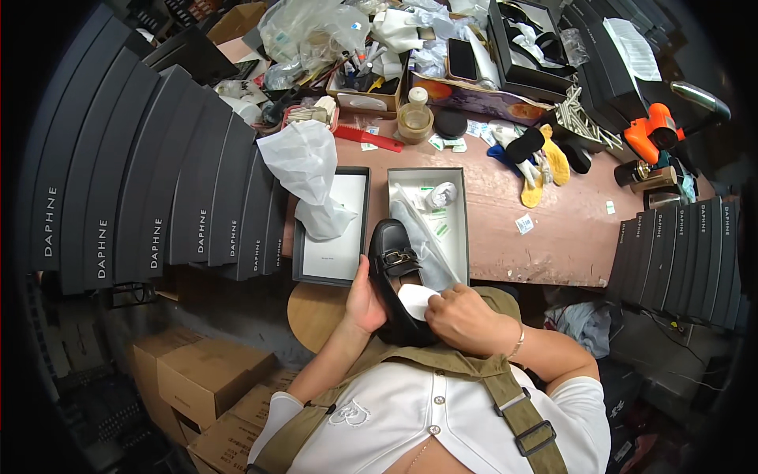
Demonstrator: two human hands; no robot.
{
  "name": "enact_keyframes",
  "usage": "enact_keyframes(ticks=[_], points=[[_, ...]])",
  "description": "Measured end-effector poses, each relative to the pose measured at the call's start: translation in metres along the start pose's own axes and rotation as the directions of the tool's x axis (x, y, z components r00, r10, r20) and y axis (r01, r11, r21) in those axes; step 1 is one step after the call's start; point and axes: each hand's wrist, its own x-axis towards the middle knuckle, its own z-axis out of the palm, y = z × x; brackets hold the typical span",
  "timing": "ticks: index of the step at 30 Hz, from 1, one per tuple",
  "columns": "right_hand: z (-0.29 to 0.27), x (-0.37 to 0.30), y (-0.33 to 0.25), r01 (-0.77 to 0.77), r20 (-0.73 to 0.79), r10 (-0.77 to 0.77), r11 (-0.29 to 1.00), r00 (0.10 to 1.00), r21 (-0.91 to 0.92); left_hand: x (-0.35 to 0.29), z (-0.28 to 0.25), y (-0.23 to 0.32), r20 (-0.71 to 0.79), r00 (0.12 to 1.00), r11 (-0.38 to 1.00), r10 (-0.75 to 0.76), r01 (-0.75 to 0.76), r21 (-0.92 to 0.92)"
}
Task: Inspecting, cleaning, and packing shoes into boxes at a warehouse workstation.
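Note:
A black loafer (388,239) with a metal buckle across its strap is held in front of me, toe pointing away. My left hand (365,304) is closed around its left side, thumb up along the edge. The fingers of my right hand (467,322) pinch a white, flat, rounded piece (415,301) at the shoe's opening; whether it is paper or a pad I cannot tell. Just beyond is the open shoe box (463,186), with a translucent wrapping, a crumpled white paper ball (441,196) and small packets inside. Left of it lies the box lid (332,268), partly covered by white tissue paper (304,162).
Stacked dark shoe boxes (150,166) wall the left, and more (679,253) stand at the right. On the pink table (553,257) are a red-handled tool (369,139), a jar (414,122), yellow-and-white gloves (545,162) and an orange heat gun (654,130). Cartons (205,375) sit on the floor.

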Motion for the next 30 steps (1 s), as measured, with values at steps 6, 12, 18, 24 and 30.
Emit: enact_keyframes(ticks=[6,12,18,24,30], points=[[0.038,0.036,0.012,-0.200,-0.220,0.187,0.979,0.957,-0.036,-0.005,0.016,-0.004,0.028,0.996,0.993,-0.084,0.081,0.083],[0.041,0.037,0.009,-0.208,-0.248,0.221,0.975,0.943,0.077,-0.002,0.005,-0.009,0.010,1.000,0.997,-0.005,0.004,0.080],[0.041,0.046,0.053,-0.102,0.091,0.067,0.883,0.994,0.459,0.004,-0.011,-0.015,-0.103,0.995,1.000,0.010,-0.009,0.013],[0.107,0.070,0.199,-0.347,-0.231,0.281,0.877,0.932,-0.333,0.004,-0.033,-0.007,0.048,0.994,0.990,-0.094,0.098,-0.102],[0.054,0.046,0.136,-0.453,-0.007,0.656,0.529,0.755,0.718,-0.006,-0.048,-0.028,-0.200,0.975,0.995,0.097,-0.097,0.010]])
